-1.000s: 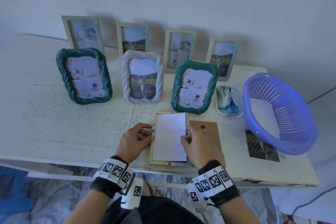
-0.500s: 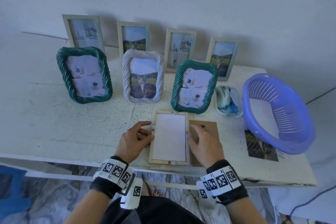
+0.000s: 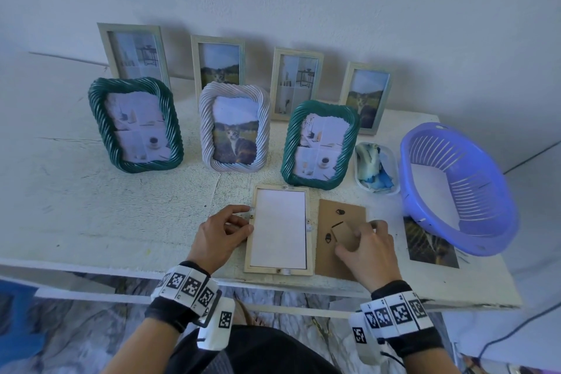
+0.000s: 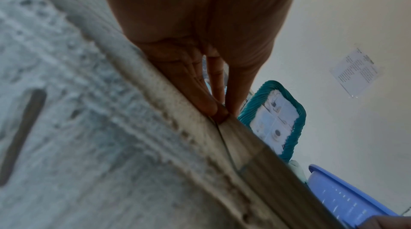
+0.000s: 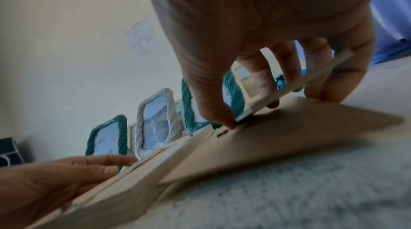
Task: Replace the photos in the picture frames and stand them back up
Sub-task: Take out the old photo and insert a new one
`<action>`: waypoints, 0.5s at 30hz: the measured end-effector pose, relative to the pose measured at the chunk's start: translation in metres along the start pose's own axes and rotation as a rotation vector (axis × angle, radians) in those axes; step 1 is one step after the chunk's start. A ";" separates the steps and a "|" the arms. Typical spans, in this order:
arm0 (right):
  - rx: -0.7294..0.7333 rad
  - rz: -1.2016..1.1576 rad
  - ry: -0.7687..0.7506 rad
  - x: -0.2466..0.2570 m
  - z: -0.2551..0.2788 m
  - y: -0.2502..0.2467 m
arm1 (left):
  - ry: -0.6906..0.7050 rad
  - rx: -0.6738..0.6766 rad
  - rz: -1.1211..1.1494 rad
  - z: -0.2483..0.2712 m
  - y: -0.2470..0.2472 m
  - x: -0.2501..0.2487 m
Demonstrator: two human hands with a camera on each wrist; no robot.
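Observation:
A pale wooden frame (image 3: 308, 206) lies face down near the table's front edge, with a photo (image 3: 279, 229) in it, white back up. My left hand (image 3: 247, 218) rests against the frame's left rail, fingers (image 4: 206, 102) straight on the edge. Right of the frame lies the brown backing board (image 3: 329, 258). My right hand (image 3: 361, 231) is over the board. Its thumb (image 5: 220, 115) and fingers pinch the board's stand flap (image 5: 295, 85), which is lifted off the board (image 5: 278, 130).
Three twisted-rim frames stand behind: green (image 3: 135, 124), white (image 3: 233, 127), green (image 3: 318, 146). Several wooden frames lean on the wall. At the right are a purple basket (image 3: 455, 188), a loose cat photo (image 3: 431, 246) partly under it, and a small tub of scraps (image 3: 376, 168).
The white-backed photo has dropped flat into the frame. My right hand left the frame's right edge, moved right onto the backing board and took hold of its stand flap. The left hand stayed.

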State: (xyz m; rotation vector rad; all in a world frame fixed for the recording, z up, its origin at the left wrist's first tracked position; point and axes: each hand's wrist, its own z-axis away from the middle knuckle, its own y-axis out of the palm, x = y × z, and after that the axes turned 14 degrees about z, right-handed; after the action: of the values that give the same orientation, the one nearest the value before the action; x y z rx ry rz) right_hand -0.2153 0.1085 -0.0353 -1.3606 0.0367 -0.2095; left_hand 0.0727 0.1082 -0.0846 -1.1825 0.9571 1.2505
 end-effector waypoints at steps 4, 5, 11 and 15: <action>-0.155 -0.059 -0.018 0.006 0.003 -0.008 | 0.000 0.000 0.005 0.000 0.000 0.002; -0.188 -0.065 -0.051 0.011 0.004 -0.009 | 0.001 -0.001 0.003 0.000 0.000 0.001; -0.210 -0.004 -0.281 0.063 0.010 -0.003 | 0.007 -0.005 -0.003 0.000 0.001 0.001; -0.159 0.034 -0.329 0.091 0.011 0.005 | 0.021 -0.002 0.000 0.000 0.001 0.001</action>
State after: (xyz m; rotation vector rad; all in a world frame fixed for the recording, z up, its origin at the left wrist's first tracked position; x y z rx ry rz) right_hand -0.1240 0.1050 -0.0290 -1.5374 -0.2021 0.0491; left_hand 0.0721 0.1087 -0.0853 -1.1994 0.9709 1.2416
